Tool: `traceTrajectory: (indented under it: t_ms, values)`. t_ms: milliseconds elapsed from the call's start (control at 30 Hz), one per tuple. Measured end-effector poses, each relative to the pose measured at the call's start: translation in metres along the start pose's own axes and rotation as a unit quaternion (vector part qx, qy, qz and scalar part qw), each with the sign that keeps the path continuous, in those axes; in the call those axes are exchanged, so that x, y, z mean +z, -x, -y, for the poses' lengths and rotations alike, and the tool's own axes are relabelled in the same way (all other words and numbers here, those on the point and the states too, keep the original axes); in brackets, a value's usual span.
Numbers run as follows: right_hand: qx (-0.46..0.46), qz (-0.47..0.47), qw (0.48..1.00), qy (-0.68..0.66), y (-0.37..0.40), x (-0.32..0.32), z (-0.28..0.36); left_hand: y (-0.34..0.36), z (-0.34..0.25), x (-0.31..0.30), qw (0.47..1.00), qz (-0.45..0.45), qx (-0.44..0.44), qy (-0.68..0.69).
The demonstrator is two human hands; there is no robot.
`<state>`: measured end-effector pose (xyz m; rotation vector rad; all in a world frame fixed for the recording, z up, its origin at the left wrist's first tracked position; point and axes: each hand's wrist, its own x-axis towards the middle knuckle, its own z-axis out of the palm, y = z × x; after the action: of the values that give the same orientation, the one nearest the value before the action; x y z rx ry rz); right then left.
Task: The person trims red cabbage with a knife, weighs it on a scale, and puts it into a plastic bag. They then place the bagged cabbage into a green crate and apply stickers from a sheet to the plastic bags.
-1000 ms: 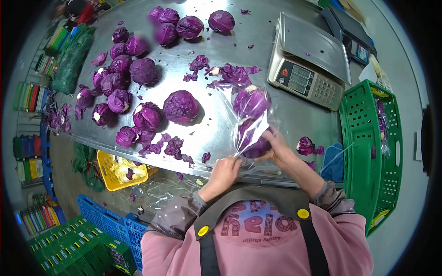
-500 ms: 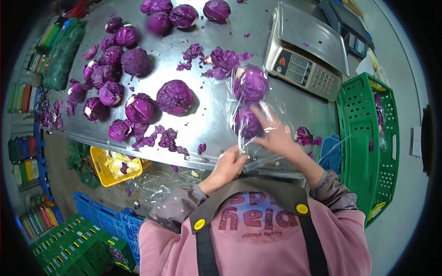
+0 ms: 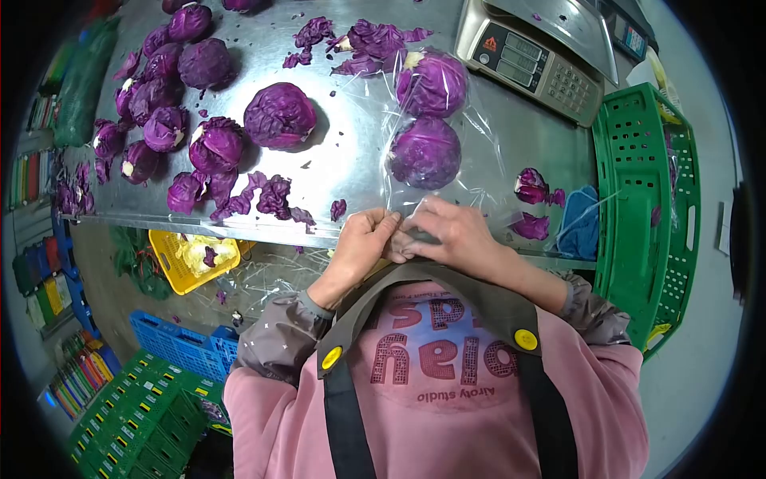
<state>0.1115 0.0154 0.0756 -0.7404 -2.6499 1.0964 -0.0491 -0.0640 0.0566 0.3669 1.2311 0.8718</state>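
Note:
A clear plastic bag (image 3: 487,164) lies on the metal table with two red cabbages inside, one behind the other. The farther cabbage (image 3: 435,84) shows its pale stem, and the nearer cabbage (image 3: 426,153) rests against it. At the table's front edge, my left hand (image 3: 361,246) pinches the near end of the bag between thumb and fingers. My right hand (image 3: 456,236) is beside it, fingers curled on the same gathered plastic. The fingertips of both hands almost meet, and the bag's mouth is partly hidden by them.
Several loose red cabbages (image 3: 279,116) sit on the left of the table (image 3: 319,180), with torn leaves around. A weighing scale (image 3: 531,68) stands at the back right. Beside the table are a green crate (image 3: 630,199), a blue cloth (image 3: 578,223) and a yellow basket (image 3: 185,275) below.
My right hand has come off the nearer cabbage and back to the bag's end, beside my left hand. My left hand has shifted slightly left and nearer me. The view has tilted downward.

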Motion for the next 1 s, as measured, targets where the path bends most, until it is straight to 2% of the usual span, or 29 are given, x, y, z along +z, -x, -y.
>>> traceTrajectory:
  t_ms: [167,233,267,333,400,433,467,500,533,567,600,633,667,700,733,767,833,867,900,933,967,1000]
  values:
    - [-0.011,0.026,0.999,0.038,-0.001,0.005,0.001,-0.004,0.01,0.0,0.994,-0.037,0.065,-0.083]
    - [-0.02,0.057,0.998,0.001,-0.001,0.008,-0.003,-0.003,0.012,0.003,0.987,-0.051,0.088,-0.122]
    - [-0.018,0.055,0.998,0.002,0.002,0.006,-0.005,-0.001,0.013,0.007,0.988,-0.058,0.089,-0.11]
    - [-0.029,0.162,0.986,0.023,0.016,-0.005,-0.012,-0.004,0.012,0.007,0.989,-0.063,0.09,-0.1]
    - [-0.037,0.198,0.978,0.06,0.06,-0.025,-0.026,-0.008,0.012,0.001,0.988,-0.125,0.094,-0.011]
    - [0.008,0.215,0.972,0.089,0.088,-0.037,-0.037,-0.008,0.01,-0.003,0.988,-0.122,0.095,-0.011]
    - [0.054,0.234,0.964,0.116,0.122,-0.049,-0.045,-0.004,0.007,-0.008,0.989,-0.083,0.093,-0.078]
    - [0.147,0.345,0.915,0.146,0.163,-0.049,-0.057,0.0,0.003,-0.014,0.984,-0.043,0.092,-0.144]
    - [0.199,0.461,0.841,0.2,0.22,-0.041,-0.074,0.002,-0.005,-0.022,0.967,0.008,0.072,-0.245]
    - [0.119,0.357,0.895,0.24,0.249,-0.05,-0.07,-0.001,-0.009,-0.033,0.966,0.011,0.077,-0.246]
    - [0.038,0.248,0.929,0.274,0.264,-0.059,-0.061,-0.004,-0.011,-0.045,0.981,0.051,0.056,-0.176]
    - [0.199,0.402,0.862,0.235,0.224,-0.065,-0.051,-0.006,-0.01,-0.055,0.99,0.092,0.03,-0.106]
    - [0.348,0.534,0.749,0.18,0.179,-0.07,-0.049,-0.009,-0.01,-0.064,0.978,0.007,0.1,-0.18]
    - [0.254,0.246,0.924,0.144,0.18,-0.075,-0.063,-0.013,-0.012,-0.069,0.949,-0.077,0.173,-0.251]
    - [0.208,0.044,0.963,0.168,0.142,-0.081,-0.055,-0.012,-0.018,-0.057,0.877,-0.181,0.239,-0.375]
    - [0.165,-0.099,0.962,0.192,0.111,-0.082,-0.057,-0.014,-0.02,-0.047,0.762,-0.234,0.329,-0.506]
    - [0.064,-0.081,0.949,0.298,0.073,-0.091,-0.063,-0.025,-0.003,-0.028,0.775,-0.218,0.35,-0.479]
    - [0.063,-0.085,0.949,0.296,0.062,-0.088,-0.068,-0.017,-0.009,-0.018,0.654,-0.122,0.432,-0.609]
    - [-0.066,-0.057,0.944,0.319,0.054,-0.08,-0.075,-0.01,-0.016,-0.01,0.505,-0.019,0.491,-0.709]
    - [-0.194,-0.028,0.921,0.337,0.049,-0.073,-0.081,-0.011,-0.016,-0.007,0.505,0.044,0.499,-0.703]
    - [-0.194,-0.031,0.921,0.337,0.046,-0.066,-0.087,-0.014,-0.013,-0.01,0.503,0.045,0.499,-0.704]
    - [-0.217,0.014,0.924,0.315,0.044,-0.06,-0.092,-0.02,-0.007,-0.018,0.559,0.064,0.477,-0.675]
